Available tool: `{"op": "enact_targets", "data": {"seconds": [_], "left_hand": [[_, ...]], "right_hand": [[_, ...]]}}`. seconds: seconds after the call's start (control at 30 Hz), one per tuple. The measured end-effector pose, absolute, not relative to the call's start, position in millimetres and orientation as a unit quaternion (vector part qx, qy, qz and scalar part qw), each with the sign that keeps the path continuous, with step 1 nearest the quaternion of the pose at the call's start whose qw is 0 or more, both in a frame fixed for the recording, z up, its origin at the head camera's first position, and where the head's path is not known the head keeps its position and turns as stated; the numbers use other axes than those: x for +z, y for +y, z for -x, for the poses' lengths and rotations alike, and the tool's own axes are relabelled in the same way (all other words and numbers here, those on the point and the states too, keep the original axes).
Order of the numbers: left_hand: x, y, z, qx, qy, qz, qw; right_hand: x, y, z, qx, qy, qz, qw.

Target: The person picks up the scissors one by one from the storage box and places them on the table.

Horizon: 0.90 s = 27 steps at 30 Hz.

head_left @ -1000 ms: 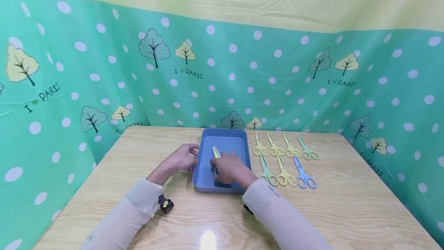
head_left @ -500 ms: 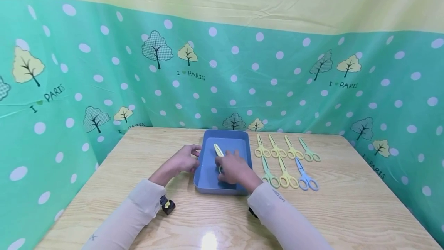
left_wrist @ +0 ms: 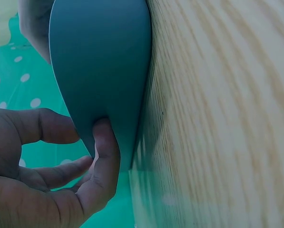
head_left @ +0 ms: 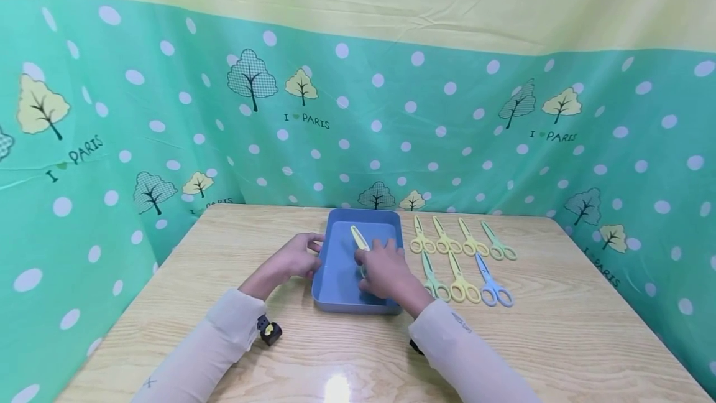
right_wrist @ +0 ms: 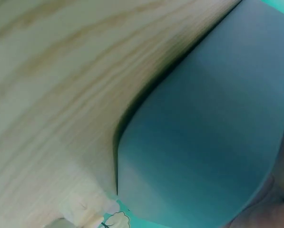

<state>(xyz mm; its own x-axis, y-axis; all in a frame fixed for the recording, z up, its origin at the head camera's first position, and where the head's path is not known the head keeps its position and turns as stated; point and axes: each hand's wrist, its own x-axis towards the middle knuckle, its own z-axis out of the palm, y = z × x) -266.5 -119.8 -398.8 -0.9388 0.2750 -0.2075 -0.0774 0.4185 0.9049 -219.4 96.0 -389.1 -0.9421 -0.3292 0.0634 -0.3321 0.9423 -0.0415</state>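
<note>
A blue-grey tray point(head_left: 332, 285) rests on the wooden table. My left hand point(head_left: 296, 257) holds it at its left side; in the left wrist view, curled fingers point(left_wrist: 106, 147) meet the outer wall and rim. Inside the tray, my right hand point(head_left: 385, 269) grips scissors point(head_left: 360, 238) by the handle end. Their pale yellow blade points away and slightly left, and a bit of greenish handle shows beneath the fingers. The palm hides the rest. In the right wrist view, the tray wall point(right_wrist: 203, 123) covers most of the hand.
Right of the tray lie several scissors in two rows: yellow scissors point(head_left: 445, 238), green scissors point(head_left: 496, 242) and blue scissors point(head_left: 492, 285) among them. A green and yellow patterned cloth point(head_left: 358, 129) hangs behind and beside the wooden table point(head_left: 565, 328).
My right hand has moved right within the tray, carrying the scissors from the middle toward the right wall. My left hand stays at the tray's left side.
</note>
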Motion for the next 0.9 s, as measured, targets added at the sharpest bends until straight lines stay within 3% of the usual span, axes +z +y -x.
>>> {"op": "enact_targets", "data": {"seconds": [0.9], "left_hand": [[-398.5, -119.3, 268.1, 0.530, 0.830, -0.061, 0.162]], "right_hand": [[-369.0, 161.4, 203.3, 0.068, -0.992, -0.069, 0.084]]}}
